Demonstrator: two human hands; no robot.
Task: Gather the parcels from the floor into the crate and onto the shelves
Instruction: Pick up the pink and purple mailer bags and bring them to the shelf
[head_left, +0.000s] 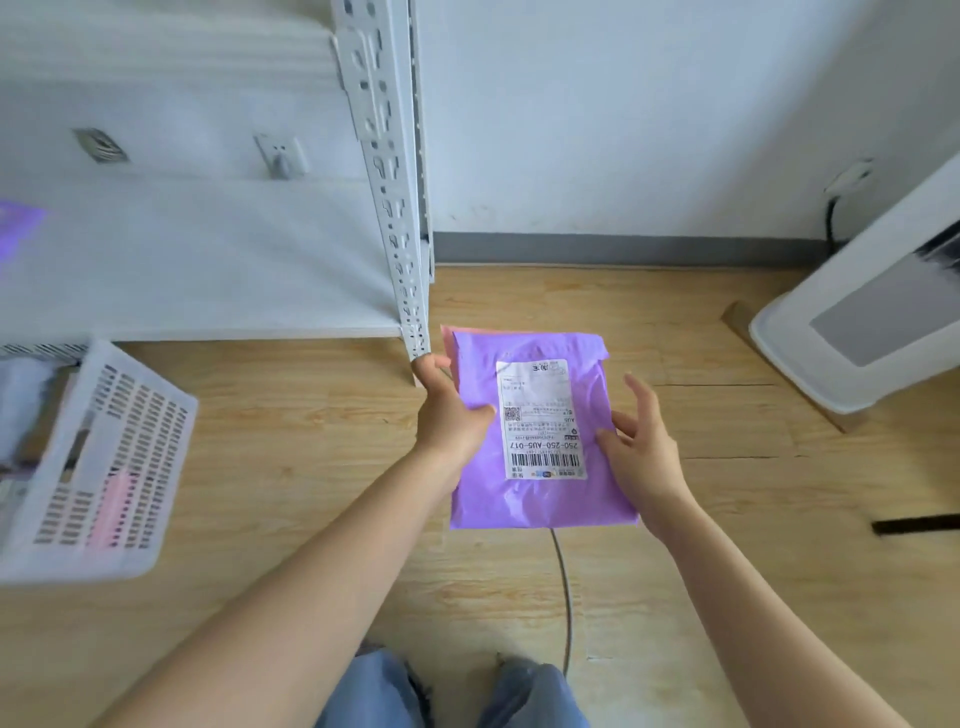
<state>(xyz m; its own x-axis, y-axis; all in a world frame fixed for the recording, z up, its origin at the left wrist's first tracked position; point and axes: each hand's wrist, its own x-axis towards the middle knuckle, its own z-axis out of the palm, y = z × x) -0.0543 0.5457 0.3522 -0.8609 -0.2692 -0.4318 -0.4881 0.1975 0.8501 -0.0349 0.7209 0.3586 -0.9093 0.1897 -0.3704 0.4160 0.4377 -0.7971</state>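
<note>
The person's left hand (451, 415) is clamped on the left edge of a flat purple plastic mailer bag (535, 431), thumb pressed on the top face beside its white shipping label (540, 418), the other fingers hidden underneath. The right hand (641, 447) rests against the bag's right edge with its fingers spread loosely apart, touching but not closed around it. The bag is held in the air above the light wooden plank floor (291, 431), just right of the white perforated metal shelf post (387, 171). A pink edge peeks out behind the bag's upper left corner; what it belongs to is hard to tell. At the left, a white slotted plastic crate (111, 457) sits tilted and blurred, cut off by the frame, its contents unclear. A purple smear on the white shelf board (208, 260) is too blurred to identify.
</note>
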